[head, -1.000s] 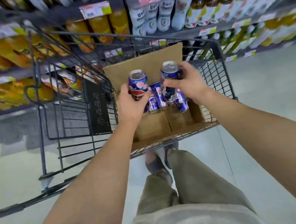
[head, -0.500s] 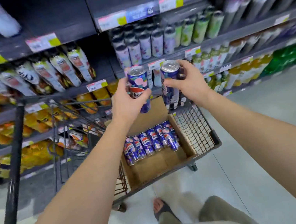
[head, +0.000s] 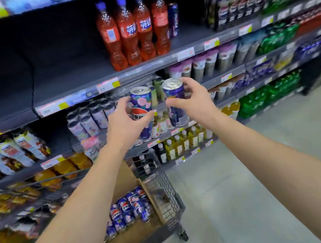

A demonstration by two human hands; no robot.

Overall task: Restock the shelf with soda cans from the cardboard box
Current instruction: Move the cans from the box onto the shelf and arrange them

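Aisle: a shop aisle with dark drink shelving point(head: 76, 75) running along a pale floor point(head: 247, 170).
Shopping cart point(head: 167, 193): a black mesh cart parked against the shelving, below both hands; it is the landmark for all that follows.
Cardboard box point(head: 123, 182): sits inside the cart, open at the top, with its far flap standing up.
Arms: both are bare and stretched forward over the cart, wrists raised towards the shelving.
Orange bottles point(head: 134, 31): four stand upright on the shelf high above the cart.
Boxed cans point(head: 127, 208): a row of blue cans lies on its side in the box, long axes level, tops towards the cart's near end.
Left hand point(head: 124, 125): above the cart, with fingers and thumb wrapped round the left can point(head: 142, 103).
Right hand point(head: 192, 99): above the cart and just right of the left hand, fingers curled round the right can point(head: 174, 94).
Held cans: both are upright with their long axes vertical and silver tops up, side by side but apart, in front of the shelf above the cart.
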